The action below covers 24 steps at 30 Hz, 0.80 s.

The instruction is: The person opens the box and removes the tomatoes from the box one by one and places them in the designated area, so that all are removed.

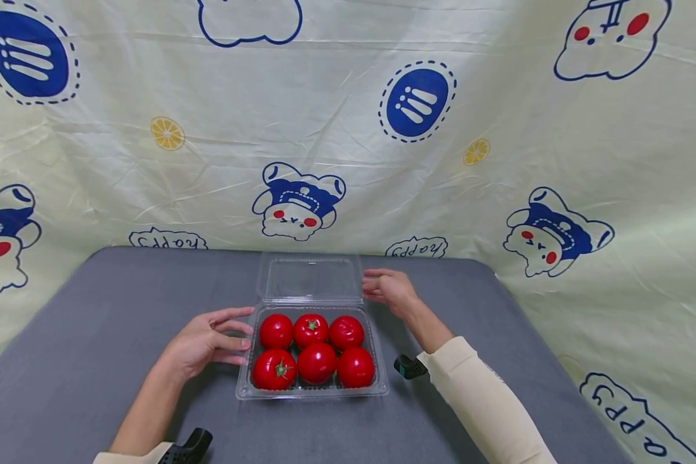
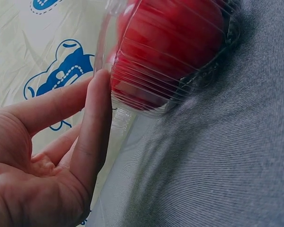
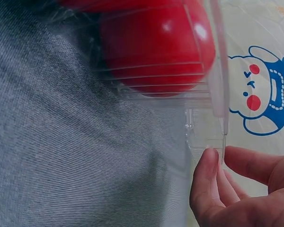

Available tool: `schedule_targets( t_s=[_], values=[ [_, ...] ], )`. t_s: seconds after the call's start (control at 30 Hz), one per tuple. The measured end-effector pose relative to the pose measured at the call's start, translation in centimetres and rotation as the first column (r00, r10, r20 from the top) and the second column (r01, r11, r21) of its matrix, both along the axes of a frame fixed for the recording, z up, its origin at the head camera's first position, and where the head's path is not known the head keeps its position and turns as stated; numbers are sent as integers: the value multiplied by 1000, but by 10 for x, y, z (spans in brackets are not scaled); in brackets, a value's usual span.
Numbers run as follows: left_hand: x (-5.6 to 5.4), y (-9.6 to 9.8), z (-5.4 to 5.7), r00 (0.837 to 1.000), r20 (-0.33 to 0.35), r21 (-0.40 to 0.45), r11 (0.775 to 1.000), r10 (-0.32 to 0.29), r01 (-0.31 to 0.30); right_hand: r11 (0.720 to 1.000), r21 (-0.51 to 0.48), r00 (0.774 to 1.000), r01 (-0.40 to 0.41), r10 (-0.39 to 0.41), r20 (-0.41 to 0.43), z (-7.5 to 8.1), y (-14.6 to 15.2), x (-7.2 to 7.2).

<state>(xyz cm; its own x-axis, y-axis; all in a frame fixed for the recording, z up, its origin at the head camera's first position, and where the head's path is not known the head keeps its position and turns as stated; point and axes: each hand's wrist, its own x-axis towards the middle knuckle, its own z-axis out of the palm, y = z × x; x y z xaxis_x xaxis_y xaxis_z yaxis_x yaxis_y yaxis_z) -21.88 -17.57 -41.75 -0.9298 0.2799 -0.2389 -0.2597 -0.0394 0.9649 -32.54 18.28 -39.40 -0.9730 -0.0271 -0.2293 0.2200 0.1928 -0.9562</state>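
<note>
A clear plastic clamshell box (image 1: 312, 394) lies on the table with its lid (image 1: 312, 278) folded back toward the far edge. Several red tomatoes (image 1: 317, 363) fill the box in two rows. My left hand (image 1: 209, 338) is at the box's left side, fingers extended and spread; in the left wrist view, fingertips (image 2: 102, 78) touch the box rim. My right hand (image 1: 391, 290) is at the lid's right edge. Between its thumb and fingers (image 3: 206, 163), the right wrist view shows the thin plastic edge pinched.
The grey table (image 1: 122, 309) extends around the box. Behind it hangs a pale printed curtain (image 1: 348, 129), which also runs down the right side. A black wrist device (image 1: 410, 367) sits by the right sleeve, and another dark one (image 1: 188, 446) by the left.
</note>
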Motion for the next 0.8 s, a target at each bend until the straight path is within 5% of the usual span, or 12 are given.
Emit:
schedule_targets(
  t_s=[0.53, 0.8],
  values=[
    [0, 1, 0, 1000, -2, -9, 1000, 9, -9, 1000, -21, 999, 9, -8, 49, -7, 2, -1],
    [0, 2, 0, 1000, -4, -11, 1000, 6, -6, 999, 39, 999, -16, 15, 30, 3, 5, 3]
  ],
)
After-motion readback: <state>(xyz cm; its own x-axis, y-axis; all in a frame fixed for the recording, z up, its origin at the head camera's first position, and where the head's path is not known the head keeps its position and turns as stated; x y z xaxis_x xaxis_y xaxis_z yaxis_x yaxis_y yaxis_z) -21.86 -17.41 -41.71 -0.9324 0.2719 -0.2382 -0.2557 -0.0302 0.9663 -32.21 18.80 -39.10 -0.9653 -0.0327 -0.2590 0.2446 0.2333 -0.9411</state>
